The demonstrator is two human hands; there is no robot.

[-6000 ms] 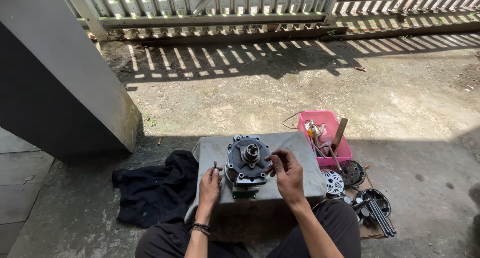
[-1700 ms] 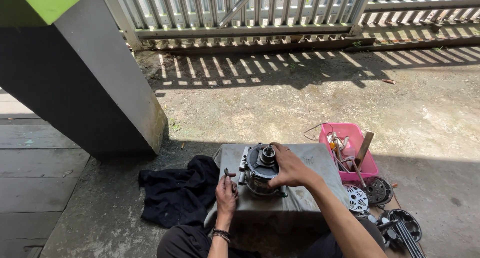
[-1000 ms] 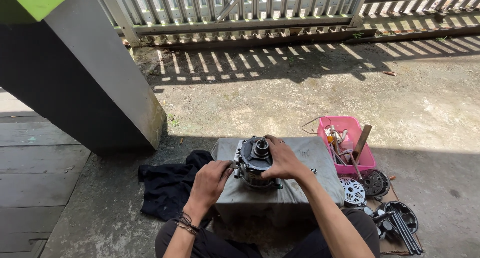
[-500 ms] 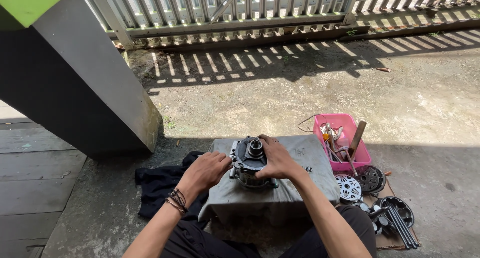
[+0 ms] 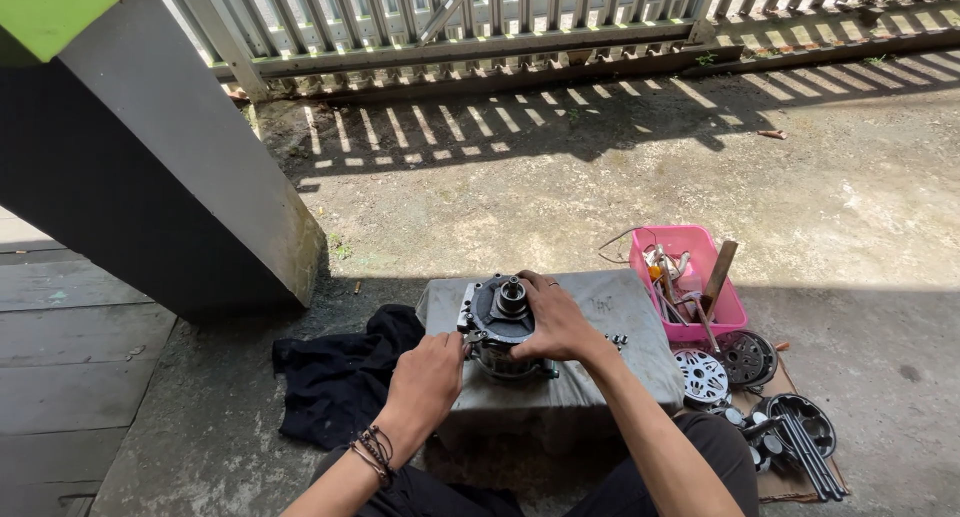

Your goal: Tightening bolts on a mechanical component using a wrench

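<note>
A round metal machine part [image 5: 503,317] with a dark front plate and a short shaft in its middle stands on a grey cloth-covered block [image 5: 620,327], near the block's left half, directly in front of the seated person. The right hand [image 5: 555,322] lies over the part from the 3 o'clock side, palm down, fingers spread wide and curved around the rim, the thumb toward the person; the forearm runs back to 5 o'clock with the elbow low. The left hand [image 5: 428,377] comes to the part from 8 o'clock, its fingers curled narrow against the lower left edge of the rim; whether it pinches a small tool or only presses the rim I cannot tell. Cord bracelets [image 5: 372,449] sit on the left wrist. At 9 o'clock from the block a black cloth [image 5: 335,377] lies crumpled on the concrete floor. At 2 o'clock, just beside the block, stands a pink plastic tray [image 5: 690,245] holding tools and a wooden handle. At 4 o'clock lie several round metal discs [image 5: 702,374] and dark long rods [image 5: 810,457]. Far at 12 o'clock a metal fence [image 5: 450,17] closes the yard
</note>
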